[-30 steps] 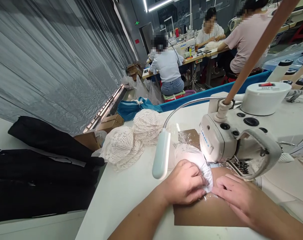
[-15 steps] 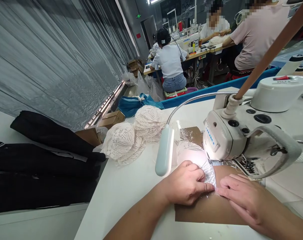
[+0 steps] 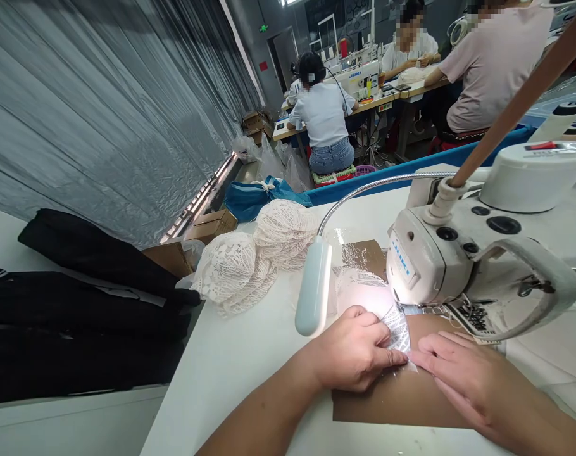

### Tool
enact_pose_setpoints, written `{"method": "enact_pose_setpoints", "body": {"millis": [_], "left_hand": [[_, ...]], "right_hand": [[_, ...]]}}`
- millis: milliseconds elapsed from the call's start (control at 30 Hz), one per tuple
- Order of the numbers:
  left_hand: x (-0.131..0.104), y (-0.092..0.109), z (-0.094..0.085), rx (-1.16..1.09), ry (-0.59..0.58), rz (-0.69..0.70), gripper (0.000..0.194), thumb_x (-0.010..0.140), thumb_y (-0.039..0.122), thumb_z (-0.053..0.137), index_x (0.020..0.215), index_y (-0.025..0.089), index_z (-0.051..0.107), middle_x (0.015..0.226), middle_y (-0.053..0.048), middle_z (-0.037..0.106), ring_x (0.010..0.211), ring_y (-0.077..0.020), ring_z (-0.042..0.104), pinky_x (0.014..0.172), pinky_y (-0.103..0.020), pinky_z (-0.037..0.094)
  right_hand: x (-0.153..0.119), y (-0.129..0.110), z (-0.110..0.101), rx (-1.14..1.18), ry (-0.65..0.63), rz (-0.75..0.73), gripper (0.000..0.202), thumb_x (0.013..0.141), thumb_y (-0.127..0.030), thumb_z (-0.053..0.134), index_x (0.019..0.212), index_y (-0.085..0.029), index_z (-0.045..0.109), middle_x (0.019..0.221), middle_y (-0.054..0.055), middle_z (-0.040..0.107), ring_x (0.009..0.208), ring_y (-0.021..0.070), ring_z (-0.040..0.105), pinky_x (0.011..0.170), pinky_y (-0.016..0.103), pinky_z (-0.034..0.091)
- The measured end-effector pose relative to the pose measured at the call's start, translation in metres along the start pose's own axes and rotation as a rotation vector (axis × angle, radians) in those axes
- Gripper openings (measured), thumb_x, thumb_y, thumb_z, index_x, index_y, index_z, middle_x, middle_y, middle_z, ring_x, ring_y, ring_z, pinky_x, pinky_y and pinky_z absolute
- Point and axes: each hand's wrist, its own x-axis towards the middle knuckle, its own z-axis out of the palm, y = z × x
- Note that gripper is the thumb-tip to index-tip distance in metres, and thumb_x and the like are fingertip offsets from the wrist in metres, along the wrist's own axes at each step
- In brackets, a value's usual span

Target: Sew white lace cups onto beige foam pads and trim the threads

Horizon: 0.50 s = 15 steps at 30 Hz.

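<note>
My left hand (image 3: 354, 354) pinches a strip of white lace (image 3: 396, 326) just in front of the head of a white sewing machine (image 3: 440, 259). My right hand (image 3: 463, 377) lies flat beside it, fingertips pressing the lace edge onto a brown sheet (image 3: 392, 399) taped to the white table (image 3: 235, 373). More of the lace runs back past the needle area, brightly lit by a gooseneck lamp (image 3: 313, 288).
A heap of white lace pieces (image 3: 254, 253) lies at the table's far left edge. Black fabric (image 3: 79, 297) is stacked on a lower surface to the left. Cardboard boxes (image 3: 212, 225) stand by a plastic curtain. Other people sit sewing at tables behind.
The view has shifted slightly, so the machine sits a little higher and further right. Both hands stay on the lace, my left fingers closing a little more over its edge.
</note>
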Motion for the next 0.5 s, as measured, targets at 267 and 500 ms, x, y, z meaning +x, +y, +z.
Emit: {"method": "enact_pose_setpoints", "body": {"millis": [267, 500], "left_hand": [[0.009, 0.006, 0.002, 0.047, 0.082, -0.104, 0.026, 0.099, 0.029, 0.044, 0.115, 0.016, 0.059, 0.111, -0.006, 0.064, 0.088, -0.0185, 0.053, 0.081, -0.033, 0.041], [0.012, 0.003, 0.008, 0.147, 0.032, -0.139, 0.022, 0.096, 0.018, 0.041, 0.083, 0.015, 0.058, 0.089, -0.004, 0.063, 0.079, -0.0172, 0.053, 0.071, -0.03, 0.039]], "right_hand": [[-0.004, 0.0, 0.013, 0.008, 0.05, 0.011, 0.036, 0.083, -0.003, 0.038, 0.099, -0.023, 0.064, 0.081, 0.004, 0.06, 0.068, 0.018, 0.054, 0.062, 0.031, 0.037], [-0.005, 0.002, 0.016, -0.013, 0.071, 0.012, 0.037, 0.079, -0.003, 0.038, 0.096, -0.023, 0.064, 0.082, 0.004, 0.061, 0.066, 0.0183, 0.055, 0.059, 0.03, 0.037]]}}
